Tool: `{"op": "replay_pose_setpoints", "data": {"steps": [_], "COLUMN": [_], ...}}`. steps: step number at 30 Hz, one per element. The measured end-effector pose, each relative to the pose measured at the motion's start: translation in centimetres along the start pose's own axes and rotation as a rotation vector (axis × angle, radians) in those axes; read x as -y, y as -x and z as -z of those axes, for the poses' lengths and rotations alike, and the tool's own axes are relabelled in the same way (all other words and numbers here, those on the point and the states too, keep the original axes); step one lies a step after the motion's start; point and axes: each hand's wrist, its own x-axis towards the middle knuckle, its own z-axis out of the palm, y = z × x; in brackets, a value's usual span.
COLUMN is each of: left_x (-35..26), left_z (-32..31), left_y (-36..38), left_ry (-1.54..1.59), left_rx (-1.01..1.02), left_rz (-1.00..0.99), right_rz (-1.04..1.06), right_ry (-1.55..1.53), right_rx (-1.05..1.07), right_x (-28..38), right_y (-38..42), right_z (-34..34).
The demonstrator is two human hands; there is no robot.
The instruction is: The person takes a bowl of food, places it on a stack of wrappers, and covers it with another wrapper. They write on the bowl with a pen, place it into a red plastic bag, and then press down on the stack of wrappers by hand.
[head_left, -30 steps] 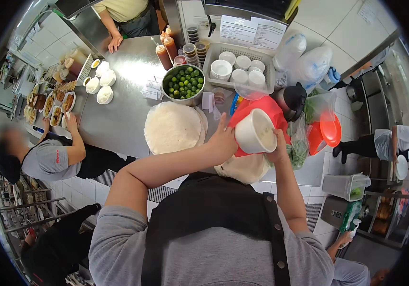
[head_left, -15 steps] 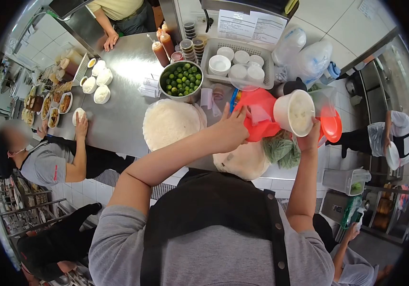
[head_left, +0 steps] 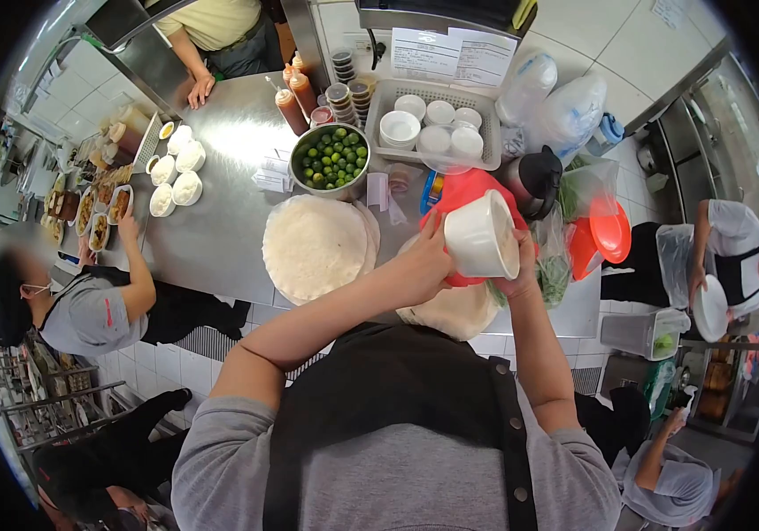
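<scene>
A white round tub [head_left: 477, 239] lies tipped on its side between my hands, its wide rim facing right; its contents are hidden at this angle. My right hand [head_left: 519, 265] grips it near the rim. My left hand [head_left: 425, 257] is closed against its base end. Directly behind the tub is a crumpled red plastic bag [head_left: 468, 188]. Pale round flatbread-like sheets [head_left: 450, 310] lie beneath my hands, and a larger stack of pale round sheets [head_left: 317, 248] is to the left. Bagged green leaves [head_left: 556, 265] sit just right of my right hand.
A steel pot of green limes [head_left: 333, 159] stands behind the stack. A basket of white cups [head_left: 379, 159], sauce bottles [head_left: 291, 111], a black jug [head_left: 534, 181] and an orange-red bowl [head_left: 610, 232] surround the work area. A co-worker [head_left: 87, 305] stands left beside filled bowls.
My right hand has brought the tub left and turned it so its opening faces right. My left hand has moved from the red bag to the tub. The co-worker's hand has left a white bowl.
</scene>
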Motion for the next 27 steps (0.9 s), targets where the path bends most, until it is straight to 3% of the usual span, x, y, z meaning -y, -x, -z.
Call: {"op": "replay_pose_setpoints", "data": {"steps": [7, 8, 11, 15, 17, 19, 21, 25, 27], "left_x": [-2.0, -2.0, -2.4, -1.8, -2.3, -2.2, -0.8, 0.2, 0.4], "left_z": [3.6, 3.9, 3.7, -0.4, 1.1, 1.4, 1.6, 1.6, 1.0], "left_y": [2.0, 1.7, 0.5, -0.5, 0.0, 0.5, 1.0, 2.0, 2.9], "left_ry": [0.128, 0.138, 0.125, -0.042, -0.079, 0.246, 0.321, 0.487, 0.452], "left_rx": [-0.171, -0.052, -0.242, -0.116, -0.075, -0.115, -0.176, -0.351, -0.322], "left_rz": [0.115, 0.194, 0.109, 0.097, 0.076, 0.023, -0.003, 0.029, 0.086], "right_rz": [0.144, 0.145, 0.049, -0.159, -0.280, -0.223, -0.252, -0.150, 0.071], "right_ry": [0.211, 0.213, 0.367, 0.740, 0.958, 1.064, 1.167, 1.177, 1.587], "right_rx": [-0.232, -0.215, -0.184, -0.137, -0.168, -0.170, -0.235, -0.162, -0.198], "right_x": [0.9, 1.1, 1.6, 2.1, 2.9, 2.5, 2.8, 2.0, 1.8], "right_y": [-0.7, -0.7, -0.9, -3.0, -4.5, -5.0, -3.7, -4.8, -4.7], "right_z": [1.3, 1.7, 2.1, 2.2, 3.2, 3.1, -0.6, 0.8, 1.1]}}
